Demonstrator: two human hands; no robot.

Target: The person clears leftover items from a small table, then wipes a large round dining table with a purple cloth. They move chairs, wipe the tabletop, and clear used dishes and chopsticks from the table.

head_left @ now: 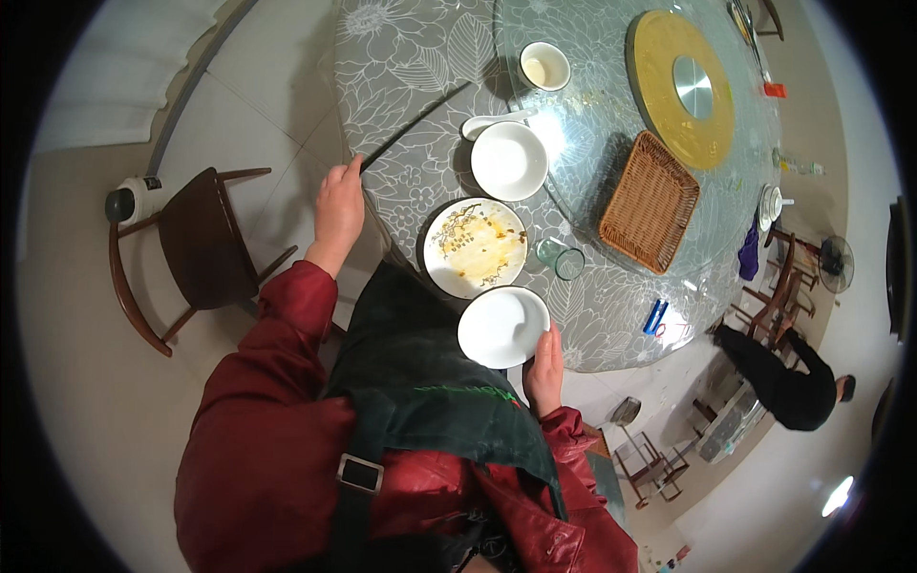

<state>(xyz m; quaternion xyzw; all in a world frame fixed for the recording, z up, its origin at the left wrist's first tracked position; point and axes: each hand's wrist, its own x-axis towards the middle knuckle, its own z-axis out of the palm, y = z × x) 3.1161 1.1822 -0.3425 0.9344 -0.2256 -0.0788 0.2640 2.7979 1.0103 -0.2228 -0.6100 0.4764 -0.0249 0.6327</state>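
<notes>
My left hand (339,208) grips a pair of dark chopsticks (413,124) that point out over the patterned round table (411,57). My right hand (544,368) holds the rim of a clean white plate (501,327) at the table's near edge. Beside that plate lies a dirty white plate (475,246) smeared with food scraps. Farther out sit a white bowl (508,160) with a white spoon (492,121) next to it, and a small clear glass (560,258). My red sleeves and dark apron fill the lower part of the view.
A glass turntable (592,124) carries a wicker basket (650,202), a white cup (544,67) and a yellow disc (683,88). A dark wooden chair (191,253) stands at the left. Another person in dark clothes (788,377) bends over at the right near more chairs.
</notes>
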